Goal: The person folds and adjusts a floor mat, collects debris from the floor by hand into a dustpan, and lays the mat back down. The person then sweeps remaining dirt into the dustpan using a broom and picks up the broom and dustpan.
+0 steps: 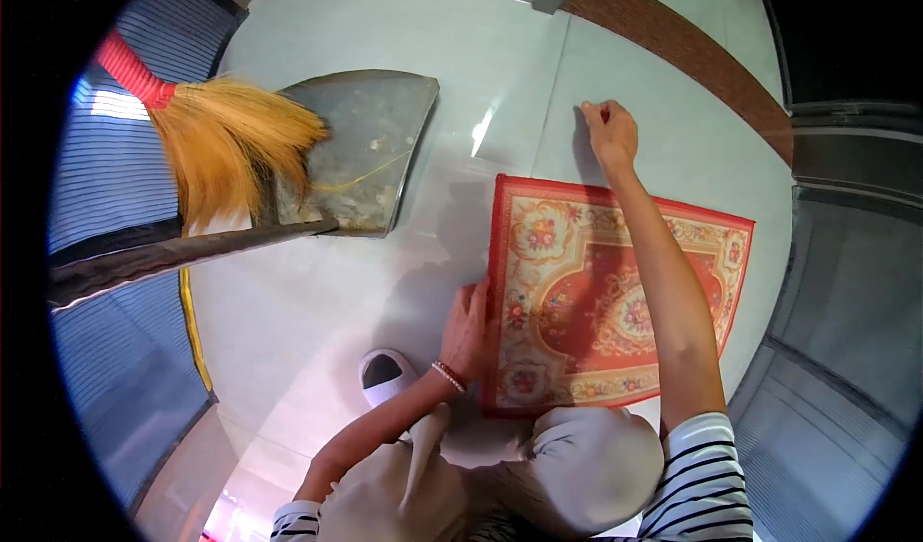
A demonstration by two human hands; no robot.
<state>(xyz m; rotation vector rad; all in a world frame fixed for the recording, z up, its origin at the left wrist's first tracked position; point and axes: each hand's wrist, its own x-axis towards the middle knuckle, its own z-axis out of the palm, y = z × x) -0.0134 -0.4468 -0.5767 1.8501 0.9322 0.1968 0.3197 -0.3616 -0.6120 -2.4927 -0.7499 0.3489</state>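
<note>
A red patterned mat with a cream floral border lies flat on the pale tiled floor. My left hand, with a beaded bracelet at the wrist, is at the mat's left edge, its fingers close together along the red border. Whether they grip the edge cannot be made out. Beyond the mat's far edge, my right hand is above the floor with its fingers curled and thumb bent in. Anything inside that hand is too small to tell. My right forearm passes over the mat.
At the upper left are a straw broom with a red binding and a grey dustpan with a long dark handle. A light shoe shows near my left forearm. A brown strip crosses the floor at the upper right.
</note>
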